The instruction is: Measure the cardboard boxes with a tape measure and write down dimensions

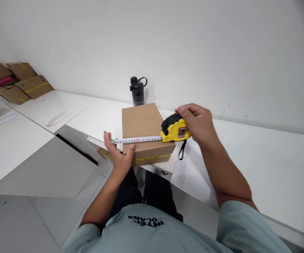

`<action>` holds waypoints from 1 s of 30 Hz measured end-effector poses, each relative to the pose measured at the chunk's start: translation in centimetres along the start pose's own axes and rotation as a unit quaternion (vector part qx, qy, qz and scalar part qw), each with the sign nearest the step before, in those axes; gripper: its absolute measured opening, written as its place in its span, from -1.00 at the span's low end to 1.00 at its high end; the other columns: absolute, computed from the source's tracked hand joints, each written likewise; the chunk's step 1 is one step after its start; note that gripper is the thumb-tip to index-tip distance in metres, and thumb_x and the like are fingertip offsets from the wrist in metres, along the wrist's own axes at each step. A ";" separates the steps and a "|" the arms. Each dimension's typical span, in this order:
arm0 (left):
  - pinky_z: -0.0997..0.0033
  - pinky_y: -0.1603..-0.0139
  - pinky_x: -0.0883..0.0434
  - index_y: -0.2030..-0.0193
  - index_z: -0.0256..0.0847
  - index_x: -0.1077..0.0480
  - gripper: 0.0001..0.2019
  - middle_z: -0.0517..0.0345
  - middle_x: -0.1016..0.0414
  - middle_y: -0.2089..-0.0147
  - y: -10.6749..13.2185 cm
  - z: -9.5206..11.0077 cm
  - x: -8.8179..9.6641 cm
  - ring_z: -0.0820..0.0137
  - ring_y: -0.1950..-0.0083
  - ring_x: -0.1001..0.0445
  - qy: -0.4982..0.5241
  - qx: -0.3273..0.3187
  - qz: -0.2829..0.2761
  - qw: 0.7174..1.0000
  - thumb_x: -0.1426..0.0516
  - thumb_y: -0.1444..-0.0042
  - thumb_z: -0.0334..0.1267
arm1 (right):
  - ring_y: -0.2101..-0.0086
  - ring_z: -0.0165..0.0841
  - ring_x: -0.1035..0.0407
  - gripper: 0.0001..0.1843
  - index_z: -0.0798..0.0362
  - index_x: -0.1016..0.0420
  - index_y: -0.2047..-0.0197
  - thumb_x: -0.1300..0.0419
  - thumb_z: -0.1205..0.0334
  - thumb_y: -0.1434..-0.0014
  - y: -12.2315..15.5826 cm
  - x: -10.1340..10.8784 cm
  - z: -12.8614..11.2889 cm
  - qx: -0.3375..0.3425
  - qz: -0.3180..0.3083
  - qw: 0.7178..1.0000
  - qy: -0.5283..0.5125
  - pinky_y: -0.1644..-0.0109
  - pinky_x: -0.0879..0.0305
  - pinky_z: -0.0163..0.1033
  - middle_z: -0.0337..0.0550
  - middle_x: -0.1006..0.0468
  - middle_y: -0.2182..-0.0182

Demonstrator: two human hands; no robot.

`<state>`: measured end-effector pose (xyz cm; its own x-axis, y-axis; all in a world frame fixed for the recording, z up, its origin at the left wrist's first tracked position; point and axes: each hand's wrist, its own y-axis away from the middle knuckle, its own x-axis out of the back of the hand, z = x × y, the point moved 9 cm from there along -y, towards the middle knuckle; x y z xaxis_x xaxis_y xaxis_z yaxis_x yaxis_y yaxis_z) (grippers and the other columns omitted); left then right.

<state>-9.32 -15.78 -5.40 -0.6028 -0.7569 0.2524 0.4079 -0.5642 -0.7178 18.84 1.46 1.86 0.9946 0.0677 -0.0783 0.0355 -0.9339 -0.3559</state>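
Observation:
A closed cardboard box (pixel 141 123) sits at the front edge of the white table (pixel 260 158). My right hand (pixel 198 123) grips a yellow and black tape measure (pixel 174 129) at the box's right edge. Its white blade (pixel 136 140) stretches left across the box's near top edge. My left hand (pixel 117 151) pinches the blade's end at the box's left front corner, thumb against the box front. A black wrist strap (pixel 181 150) hangs from the tape measure.
A black bottle (pixel 137 90) stands behind the box near the wall. A printed paper sheet (pixel 191 168) lies on the table right of the box. Several flattened cardboard boxes (pixel 20 82) lie at the far left. My dark trousers and the tiled floor show below.

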 end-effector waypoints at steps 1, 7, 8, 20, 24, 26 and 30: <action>-0.29 -0.62 -0.08 -0.66 0.14 0.39 -0.01 -0.15 0.49 -0.72 0.0 0.2 0.3 -0.03 -0.74 0.30 -0.025 0.004 0.021 0.999 -0.21 -0.37 0.16 | 0.38 -0.35 -0.52 -0.47 -0.02 -0.65 0.32 -0.51 -0.34 0.01 0.0 -0.5 0.2 -0.011 -0.007 1.000 -0.006 0.34 -0.47 -0.25 -0.19 -0.66 0.36; -0.20 -0.64 -0.07 -0.67 0.04 0.37 -0.02 -0.21 0.34 -0.72 -1.7 2.7 1.9 0.04 -0.73 0.24 -0.067 -0.072 0.048 0.994 -0.21 -0.39 0.09 | 0.31 -0.35 -0.52 -0.41 -0.01 -0.64 0.34 -0.48 -0.41 0.05 -0.3 -1.5 0.9 -0.058 -0.026 0.997 -0.052 0.21 -0.48 -0.22 -0.15 -0.68 0.28; -0.21 -0.63 -0.07 -0.68 0.02 0.36 -0.04 -0.24 0.27 -0.71 -2.2 3.3 2.1 0.03 -0.73 0.19 -0.070 -0.098 0.040 0.992 -0.18 -0.41 0.10 | 0.32 -0.36 -0.50 -0.41 -0.01 -0.63 0.35 -0.48 -0.41 0.05 -0.3 -1.5 1.1 -0.069 -0.027 0.995 -0.064 0.22 -0.47 -0.22 -0.15 -0.67 0.27; -0.39 -0.59 0.02 -0.69 -0.10 0.49 0.09 -0.35 0.01 -0.67 -0.3 12.1 -4.5 -0.10 -0.72 0.23 -0.144 -0.230 -0.178 0.946 -0.16 -0.37 0.25 | 0.34 -0.43 -0.45 -0.34 -0.04 -0.55 0.28 -0.56 -0.37 0.22 1.6 -4.0 1.4 -0.113 0.006 0.971 -0.211 0.26 -0.48 -0.27 -0.22 -0.65 0.18; -0.36 -0.56 -0.09 -0.69 -0.10 0.54 0.10 -0.37 0.01 -0.67 0.5 13.2 -5.7 -0.07 -0.72 0.16 -0.129 -0.239 -0.190 0.943 -0.17 -0.38 0.20 | 0.33 -0.43 -0.49 -0.32 -0.03 -0.53 0.28 -0.57 -0.37 0.23 2.4 -3.6 1.2 -0.121 0.016 0.966 -0.230 0.25 -0.50 -0.27 -0.23 -0.65 0.16; -0.37 -0.55 -0.12 -0.69 -0.12 0.53 0.11 -0.40 0.02 -0.67 0.7 13.1 -6.0 -0.09 -0.71 0.12 -0.124 -0.237 -0.183 0.946 -0.18 -0.37 0.20 | 0.32 -0.43 -0.50 -0.35 -0.03 -0.52 0.28 -0.56 -0.37 0.18 2.6 -3.3 1.1 -0.115 0.023 0.968 -0.220 0.24 -0.51 -0.27 -0.22 -0.65 0.15; -0.39 -0.53 -0.14 -0.69 -0.12 0.51 0.16 -0.43 0.05 -0.67 1.0 12.9 -6.1 -0.13 -0.68 0.01 -0.109 -0.230 -0.162 0.953 -0.24 -0.32 0.19 | 0.34 -0.44 -0.49 -0.38 -0.03 -0.51 0.30 -0.55 -0.34 0.14 3.1 -3.3 1.0 -0.112 0.029 0.968 -0.224 0.25 -0.51 -0.28 -0.24 -0.66 0.17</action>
<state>3.58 -16.00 0.76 -0.4688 -0.6464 0.6020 -0.1495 -0.6136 -0.7753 15.56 -1.31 0.04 0.8552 0.1105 -0.5063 0.0504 -0.9901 -0.1309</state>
